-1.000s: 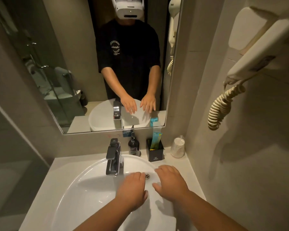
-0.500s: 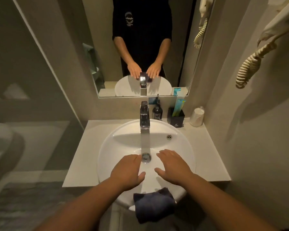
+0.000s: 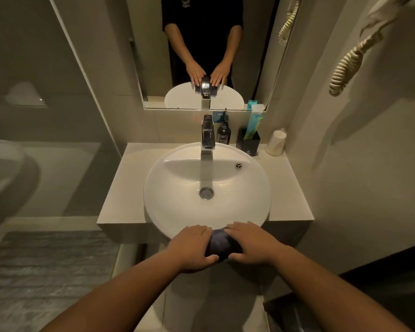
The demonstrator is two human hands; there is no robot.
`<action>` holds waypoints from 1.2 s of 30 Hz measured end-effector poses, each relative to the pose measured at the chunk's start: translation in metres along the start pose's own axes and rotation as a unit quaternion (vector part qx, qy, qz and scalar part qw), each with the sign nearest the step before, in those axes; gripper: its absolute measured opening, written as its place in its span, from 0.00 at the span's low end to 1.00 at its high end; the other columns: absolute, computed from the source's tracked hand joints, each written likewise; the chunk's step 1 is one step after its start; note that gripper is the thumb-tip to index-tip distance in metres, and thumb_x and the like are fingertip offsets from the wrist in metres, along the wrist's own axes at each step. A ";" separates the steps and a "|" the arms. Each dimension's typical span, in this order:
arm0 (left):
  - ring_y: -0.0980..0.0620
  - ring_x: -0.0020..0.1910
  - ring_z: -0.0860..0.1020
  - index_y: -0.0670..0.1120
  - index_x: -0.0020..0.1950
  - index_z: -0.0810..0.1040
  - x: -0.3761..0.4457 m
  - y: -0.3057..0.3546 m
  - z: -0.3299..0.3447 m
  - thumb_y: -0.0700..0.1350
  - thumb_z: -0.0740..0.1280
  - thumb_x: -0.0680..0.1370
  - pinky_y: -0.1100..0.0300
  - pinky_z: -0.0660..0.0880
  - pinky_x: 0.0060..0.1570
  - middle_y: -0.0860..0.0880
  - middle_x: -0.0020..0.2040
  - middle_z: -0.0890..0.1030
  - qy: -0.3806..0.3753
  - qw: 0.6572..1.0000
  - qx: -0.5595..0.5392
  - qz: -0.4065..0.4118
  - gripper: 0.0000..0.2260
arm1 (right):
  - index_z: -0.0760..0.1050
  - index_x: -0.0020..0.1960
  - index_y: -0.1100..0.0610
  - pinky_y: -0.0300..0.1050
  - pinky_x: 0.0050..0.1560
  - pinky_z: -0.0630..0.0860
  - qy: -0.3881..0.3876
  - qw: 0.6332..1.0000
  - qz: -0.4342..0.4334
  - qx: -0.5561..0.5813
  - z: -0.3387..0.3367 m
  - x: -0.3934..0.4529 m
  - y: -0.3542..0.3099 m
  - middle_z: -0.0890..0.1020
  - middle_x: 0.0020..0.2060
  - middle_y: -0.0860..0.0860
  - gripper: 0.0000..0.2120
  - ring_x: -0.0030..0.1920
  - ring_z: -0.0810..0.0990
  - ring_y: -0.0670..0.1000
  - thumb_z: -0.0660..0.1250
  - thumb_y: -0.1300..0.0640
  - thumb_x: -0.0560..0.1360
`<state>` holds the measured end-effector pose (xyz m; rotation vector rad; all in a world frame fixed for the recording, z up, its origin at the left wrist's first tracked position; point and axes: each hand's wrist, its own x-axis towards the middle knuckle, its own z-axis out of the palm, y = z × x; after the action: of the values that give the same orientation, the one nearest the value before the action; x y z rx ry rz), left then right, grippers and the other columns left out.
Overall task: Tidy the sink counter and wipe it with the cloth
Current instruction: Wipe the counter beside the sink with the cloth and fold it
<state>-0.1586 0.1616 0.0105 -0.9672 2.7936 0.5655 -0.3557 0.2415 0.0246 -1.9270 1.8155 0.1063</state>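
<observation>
A dark blue cloth (image 3: 222, 245) hangs over the front rim of the round white basin (image 3: 173, 204). My left hand (image 3: 192, 248) lies on the cloth's left side and my right hand (image 3: 252, 245) on its right side, thumbs curled under it, both gripping it. The pale counter (image 3: 285, 188) surrounds the basin. At the counter's back stand a dark pump bottle (image 3: 224, 134), a black holder (image 3: 248, 141) with teal packets, and a wrapped white cup (image 3: 276, 142).
A chrome tap (image 3: 207, 137) rises at the basin's back under a wall mirror (image 3: 201, 44). A wall hair dryer with coiled cord (image 3: 345, 68) hangs on the right wall. A glass partition (image 3: 58, 116) is on the left, with a grey mat (image 3: 46, 271) on the floor.
The view has pulled back and down. Both hands moved from over the basin's bowl toward me onto the cloth at the front rim and took hold of it.
</observation>
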 end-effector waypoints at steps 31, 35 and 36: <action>0.47 0.47 0.79 0.57 0.54 0.77 -0.031 -0.055 -0.102 0.47 0.63 0.75 0.52 0.77 0.46 0.52 0.49 0.83 0.120 0.973 -0.064 -0.188 0.10 | 0.66 0.44 0.48 0.46 0.35 0.68 0.139 0.978 -0.151 -0.037 -0.101 0.084 -0.093 0.81 0.38 0.53 0.09 0.36 0.73 0.57 0.63 0.45 0.75; 0.46 0.48 0.79 0.56 0.58 0.76 -0.012 -0.117 -0.115 0.45 0.62 0.75 0.52 0.77 0.46 0.49 0.50 0.83 0.103 0.972 -0.054 -0.203 0.13 | 0.70 0.44 0.47 0.43 0.33 0.65 0.117 0.983 -0.141 -0.004 -0.112 0.138 -0.104 0.80 0.37 0.49 0.09 0.36 0.75 0.54 0.65 0.42 0.72; 0.46 0.48 0.79 0.56 0.58 0.76 -0.006 -0.136 -0.117 0.44 0.62 0.75 0.53 0.76 0.45 0.49 0.50 0.83 0.101 0.972 -0.056 -0.207 0.14 | 0.73 0.48 0.48 0.42 0.35 0.67 0.117 0.984 -0.134 0.005 -0.112 0.155 -0.104 0.82 0.41 0.49 0.08 0.40 0.78 0.54 0.65 0.45 0.74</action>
<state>-0.0696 0.0210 0.0787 -1.6614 2.6216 0.5921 -0.2689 0.0547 0.0942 -2.2349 1.6701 -0.2272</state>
